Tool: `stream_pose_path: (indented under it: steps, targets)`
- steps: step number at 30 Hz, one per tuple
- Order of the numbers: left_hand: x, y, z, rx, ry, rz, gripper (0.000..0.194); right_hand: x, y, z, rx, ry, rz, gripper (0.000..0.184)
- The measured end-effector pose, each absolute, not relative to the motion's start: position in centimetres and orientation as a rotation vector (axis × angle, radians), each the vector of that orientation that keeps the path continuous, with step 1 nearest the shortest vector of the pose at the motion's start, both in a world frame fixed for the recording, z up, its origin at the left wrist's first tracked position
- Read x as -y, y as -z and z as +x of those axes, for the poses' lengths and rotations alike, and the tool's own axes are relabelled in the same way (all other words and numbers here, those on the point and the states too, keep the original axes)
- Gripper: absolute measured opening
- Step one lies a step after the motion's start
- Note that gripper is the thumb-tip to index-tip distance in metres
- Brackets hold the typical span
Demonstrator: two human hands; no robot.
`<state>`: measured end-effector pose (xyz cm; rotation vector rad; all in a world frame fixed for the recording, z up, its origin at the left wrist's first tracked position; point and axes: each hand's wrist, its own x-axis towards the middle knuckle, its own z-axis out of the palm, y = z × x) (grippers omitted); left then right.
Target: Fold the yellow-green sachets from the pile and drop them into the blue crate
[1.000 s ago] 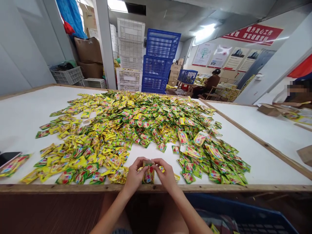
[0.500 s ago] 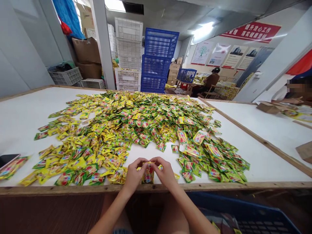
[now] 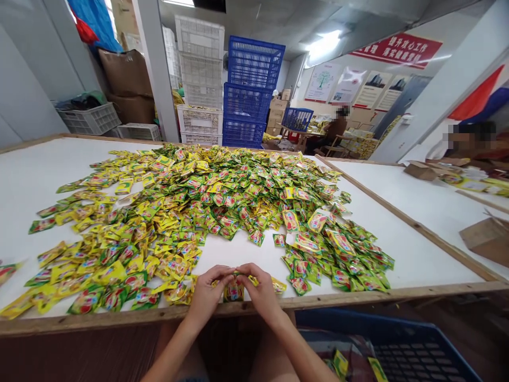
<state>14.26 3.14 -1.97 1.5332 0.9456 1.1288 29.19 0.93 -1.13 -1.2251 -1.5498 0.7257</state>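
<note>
My left hand and my right hand meet at the front edge of the white table. Both are closed on a small stack of yellow-green sachets, held upright between the fingertips. A broad heap of the same sachets spreads over the table beyond my hands, with loose ones lying to the left and right of them.
A blue crate with a few sachets stands under the table at the right. Stacked blue crates and white crates rise behind the table. A second table with a cardboard box lies to the right, where other people sit.
My hands have dropped slightly toward the table edge and closed tighter over the stack. The view has shifted right and down, showing more of the blue crate.
</note>
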Motion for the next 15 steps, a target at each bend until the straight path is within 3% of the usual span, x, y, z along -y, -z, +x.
stream_pose_path:
  steps: [5,11,15]
  targets:
    - [-3.0,2.4,13.8,-0.998,-1.247,1.373,0.034,2.2,-3.1,35.2,1.530,-0.494,-1.394,0.020]
    - [-3.3,2.7,14.3,-1.061,-1.164,1.442,0.026,2.3,-3.7,48.8,1.754,-0.168,-2.077,0.015]
    - [-3.2,2.7,14.0,-1.066,-1.206,1.396,0.026,-2.9,-0.2,51.9,1.713,-0.052,-2.260,0.051]
